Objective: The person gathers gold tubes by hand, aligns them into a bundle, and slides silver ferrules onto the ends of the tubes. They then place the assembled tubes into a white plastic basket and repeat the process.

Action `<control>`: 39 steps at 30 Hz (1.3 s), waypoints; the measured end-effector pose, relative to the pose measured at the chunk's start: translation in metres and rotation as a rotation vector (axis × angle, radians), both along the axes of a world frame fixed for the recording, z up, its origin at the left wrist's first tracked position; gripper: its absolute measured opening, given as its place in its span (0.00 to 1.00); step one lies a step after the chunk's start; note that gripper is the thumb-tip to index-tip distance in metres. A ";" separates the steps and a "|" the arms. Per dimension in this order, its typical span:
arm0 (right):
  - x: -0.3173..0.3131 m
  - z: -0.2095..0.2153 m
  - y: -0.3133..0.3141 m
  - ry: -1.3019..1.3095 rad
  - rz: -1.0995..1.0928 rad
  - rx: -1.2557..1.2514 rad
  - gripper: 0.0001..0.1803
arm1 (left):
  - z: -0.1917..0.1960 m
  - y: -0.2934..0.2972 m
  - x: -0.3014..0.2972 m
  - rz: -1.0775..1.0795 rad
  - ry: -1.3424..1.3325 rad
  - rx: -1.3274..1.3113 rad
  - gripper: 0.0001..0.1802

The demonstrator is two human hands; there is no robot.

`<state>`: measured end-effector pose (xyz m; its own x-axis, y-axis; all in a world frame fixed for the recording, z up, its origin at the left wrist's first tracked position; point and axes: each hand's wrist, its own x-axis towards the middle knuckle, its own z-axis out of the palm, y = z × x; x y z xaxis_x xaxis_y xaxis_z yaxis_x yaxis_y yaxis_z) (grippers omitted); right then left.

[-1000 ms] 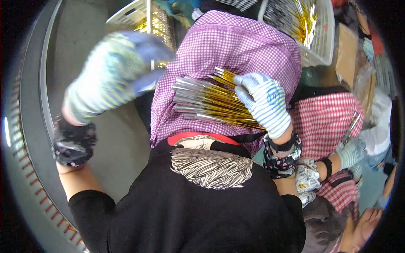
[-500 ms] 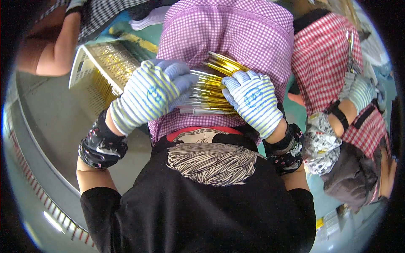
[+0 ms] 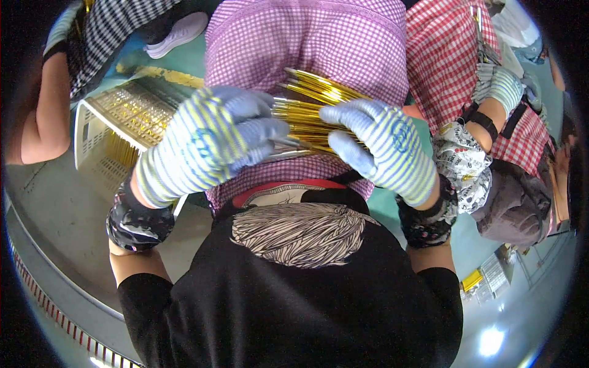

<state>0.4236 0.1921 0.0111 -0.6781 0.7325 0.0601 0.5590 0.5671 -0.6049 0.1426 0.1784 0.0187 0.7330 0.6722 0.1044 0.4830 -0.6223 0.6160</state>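
A loose bundle of slim gold tubes (image 3: 307,129) with pale tips lies across the purple checked apron (image 3: 307,37) on my lap. Both my hands wear gloves with blue, white and yellow-green stripes. My left hand (image 3: 211,141) is at the bundle's left ends, its blurred fingers apart and reaching across the tips; its palm side is hidden. Over the right part of the bundle curves my right hand (image 3: 386,144), with a gap between thumb and forefinger through which tubes show. Some tubes at the far side fan out separately from the rest.
At left a white plastic basket (image 3: 83,132) holds many gold tubes. A co-worker's bare arm (image 3: 52,116) is beyond it, near a pale shoe (image 3: 178,34). On the right sits a person in a red checked apron (image 3: 438,55), with a gloved hand (image 3: 504,92). A yellow item (image 3: 472,280) lies lower right.
My right hand has shifted right and its thumb has parted from the fingers. My left hand has moved slightly left and down. The view has swung a little, shifting the surroundings.
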 end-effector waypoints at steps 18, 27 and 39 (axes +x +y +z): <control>-0.026 0.004 0.046 -0.263 0.244 0.231 0.14 | 0.000 0.022 -0.020 0.051 0.321 0.223 0.17; -0.029 -0.001 0.050 -0.245 0.265 0.221 0.17 | -0.029 0.026 -0.033 0.075 -0.109 -0.242 0.19; -0.018 0.008 0.054 -0.404 0.165 0.072 0.15 | -0.008 0.042 -0.058 0.098 0.063 -0.294 0.22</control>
